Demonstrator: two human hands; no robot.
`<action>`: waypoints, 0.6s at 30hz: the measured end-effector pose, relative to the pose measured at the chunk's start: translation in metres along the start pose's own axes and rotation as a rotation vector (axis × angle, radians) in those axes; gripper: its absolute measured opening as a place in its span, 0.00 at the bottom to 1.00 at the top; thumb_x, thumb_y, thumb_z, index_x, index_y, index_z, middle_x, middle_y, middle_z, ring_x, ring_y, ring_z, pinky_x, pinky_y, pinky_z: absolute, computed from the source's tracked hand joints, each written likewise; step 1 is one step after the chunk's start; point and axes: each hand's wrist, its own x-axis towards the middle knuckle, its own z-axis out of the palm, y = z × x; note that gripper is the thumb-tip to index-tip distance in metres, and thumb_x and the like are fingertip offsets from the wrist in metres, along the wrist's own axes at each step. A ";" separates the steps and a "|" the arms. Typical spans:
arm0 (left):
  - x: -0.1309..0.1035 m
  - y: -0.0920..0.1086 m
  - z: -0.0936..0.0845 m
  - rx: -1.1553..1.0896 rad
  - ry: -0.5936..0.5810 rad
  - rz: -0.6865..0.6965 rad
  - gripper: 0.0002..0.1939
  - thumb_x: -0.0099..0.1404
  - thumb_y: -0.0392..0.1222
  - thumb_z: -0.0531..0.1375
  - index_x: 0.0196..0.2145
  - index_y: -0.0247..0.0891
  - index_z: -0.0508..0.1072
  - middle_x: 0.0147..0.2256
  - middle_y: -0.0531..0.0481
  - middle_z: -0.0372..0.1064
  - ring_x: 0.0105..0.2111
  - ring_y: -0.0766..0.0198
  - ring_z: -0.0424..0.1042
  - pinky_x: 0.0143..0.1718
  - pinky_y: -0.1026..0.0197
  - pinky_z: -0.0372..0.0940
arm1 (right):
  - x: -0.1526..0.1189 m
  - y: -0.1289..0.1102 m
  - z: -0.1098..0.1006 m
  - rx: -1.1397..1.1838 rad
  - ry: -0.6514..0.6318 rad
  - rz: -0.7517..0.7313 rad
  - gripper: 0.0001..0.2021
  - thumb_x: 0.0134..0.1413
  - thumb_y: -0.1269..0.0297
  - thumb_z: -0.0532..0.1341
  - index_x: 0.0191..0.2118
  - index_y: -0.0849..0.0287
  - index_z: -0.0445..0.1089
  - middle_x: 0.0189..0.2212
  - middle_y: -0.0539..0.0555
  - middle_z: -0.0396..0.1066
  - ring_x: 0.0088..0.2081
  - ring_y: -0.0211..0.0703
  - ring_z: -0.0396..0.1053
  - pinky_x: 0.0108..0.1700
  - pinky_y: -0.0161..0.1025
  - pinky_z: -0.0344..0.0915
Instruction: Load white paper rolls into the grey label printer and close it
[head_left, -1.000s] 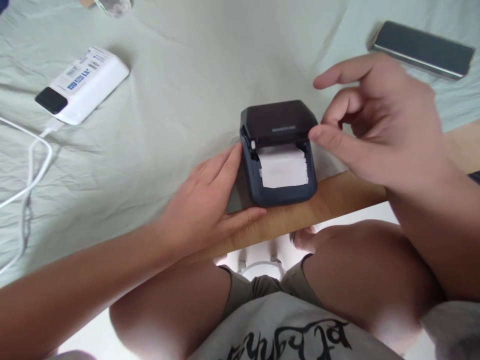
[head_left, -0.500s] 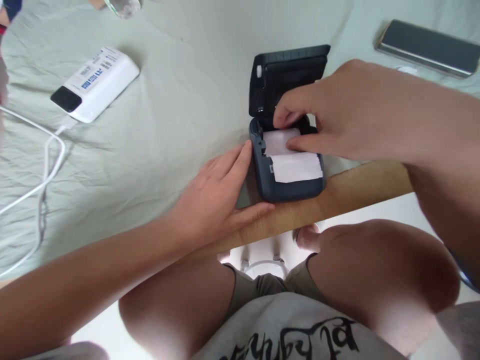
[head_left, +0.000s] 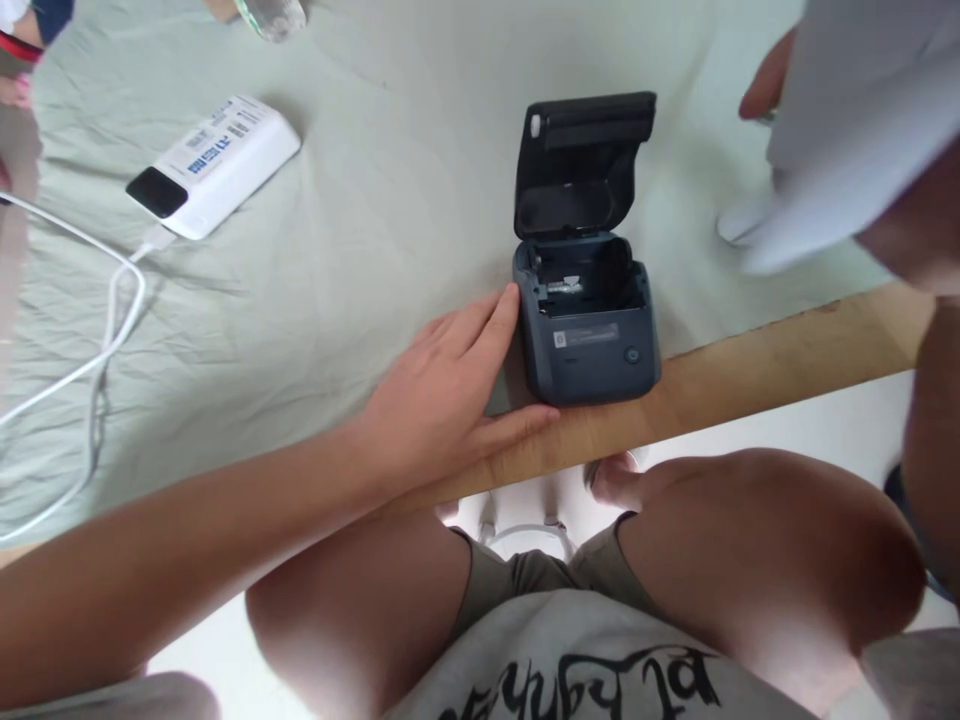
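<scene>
Head view: left hand (head_left: pixel 442 390) lying flat with fingers stretched out, touching the left side of the small dark printer (head_left: pixel 585 300), standing lid-up at the wooden table edge (head_left: pixel 750 365). Right hand (head_left: pixel 885 200) lifting blurred white paper (head_left: pixel 840 130), fingers grasping it, near the upper right.

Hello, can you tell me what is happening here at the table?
A seated person has a small dark printer at the table edge, lid up, paper bay bare. The left hand lies flat against the printer's side. The right hand is raised at the right, holding blurred white paper. A white power bank with its cable lies to the left.
</scene>
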 end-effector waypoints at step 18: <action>-0.003 -0.003 -0.001 0.064 -0.016 -0.016 0.59 0.85 0.72 0.70 0.96 0.38 0.55 0.91 0.30 0.62 0.89 0.29 0.68 0.90 0.32 0.70 | -0.046 0.069 0.032 -0.401 0.069 -0.275 0.42 0.82 0.14 0.58 0.67 0.52 0.75 0.51 0.52 0.84 0.45 0.39 0.81 0.50 0.47 0.84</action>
